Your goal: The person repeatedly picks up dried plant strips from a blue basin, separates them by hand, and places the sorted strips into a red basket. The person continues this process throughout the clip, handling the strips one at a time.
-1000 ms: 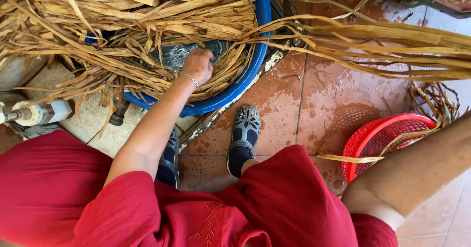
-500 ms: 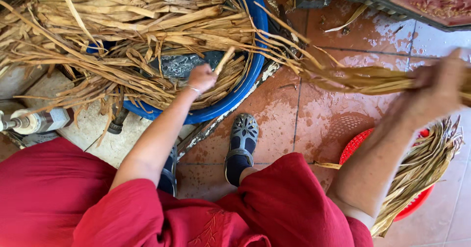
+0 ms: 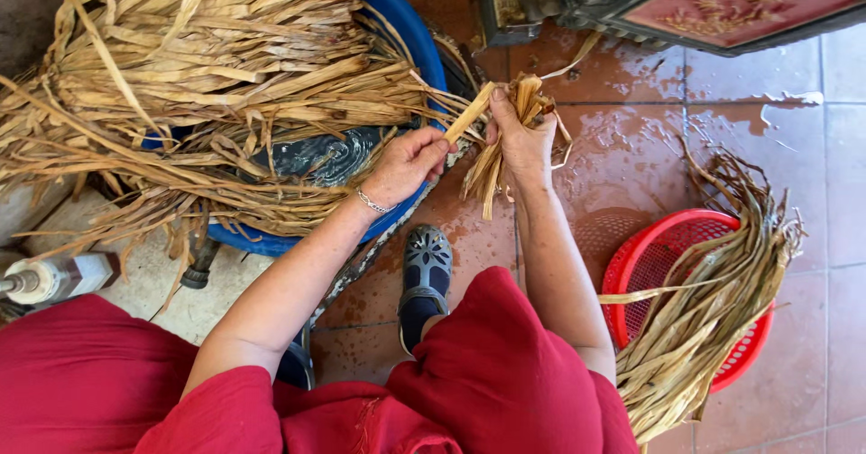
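Observation:
A blue tub (image 3: 410, 35) holds water and a big heap of dried tan leaves (image 3: 198, 84) that spill over its rim. My left hand (image 3: 410, 164) is at the tub's right rim, fingers pinched on a leaf strip that runs up to the right. My right hand (image 3: 519, 129) is just beside it, closed around a small bunch of leaf strips (image 3: 492, 161) whose ends hang down over the wet floor. Both arms come out of red sleeves.
A red plastic basket (image 3: 658, 256) at the right carries a long bundle of wet leaves (image 3: 713, 301) lying across it. Wet reddish tiles (image 3: 631, 147) cover the floor. My sandalled foot (image 3: 424, 269) is below the tub. A dark framed panel (image 3: 722, 8) sits top right.
My right hand has swung from over the red basket back to the tub's rim, leaving a leaf bundle on the basket. My left hand has risen from inside the tub to the rim.

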